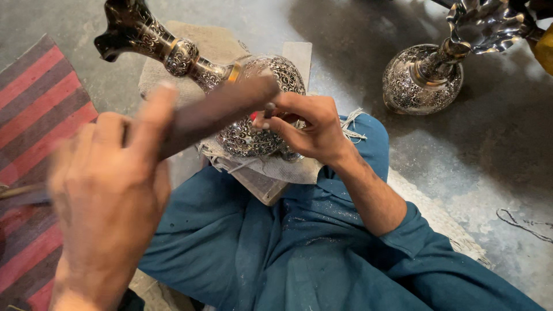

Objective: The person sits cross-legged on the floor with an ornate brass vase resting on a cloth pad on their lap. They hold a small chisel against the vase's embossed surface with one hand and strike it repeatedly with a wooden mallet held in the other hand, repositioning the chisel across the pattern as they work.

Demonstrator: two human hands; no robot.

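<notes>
The floor [495, 167] is bare grey concrete, dusty and scuffed, with pale patches and a few dark squiggly marks near the right edge. Light falls unevenly: a broad dark shadow spreads over the upper right, while the strip along the top left stays brighter. A woven rug [34, 115] with red, grey and dark stripes lies at the left. At the lower right a pale, coarse mat [438, 216] with a frayed edge rests on the concrete.
</notes>
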